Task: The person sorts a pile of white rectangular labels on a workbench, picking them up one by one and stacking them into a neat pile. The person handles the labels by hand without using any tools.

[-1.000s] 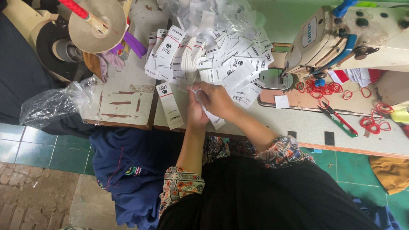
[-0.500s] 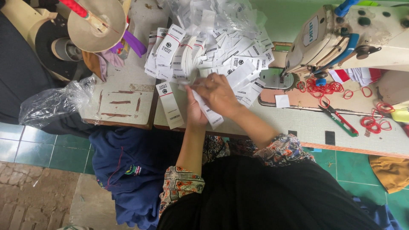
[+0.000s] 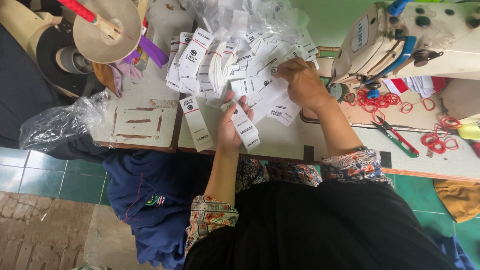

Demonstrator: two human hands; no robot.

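Right hand point(image 3: 300, 82) has moved up into the label pile point(image 3: 250, 55), fingers pinching labels; left hand point(image 3: 231, 127) still grips a stack point(image 3: 245, 129)

We see a worn, pale work surface point(image 3: 145, 117) with scuffed paint running across the middle, and a cream sewing machine point(image 3: 400, 45) bolted on at two o'clock. Below it, at eight o'clock, the floor point(image 3: 30, 170) shows teal tiles giving way to rough brick paving point(image 3: 35, 225). Even, soft daylight falls everywhere, and a green wall point(image 3: 335, 20) stands at twelve o'clock.
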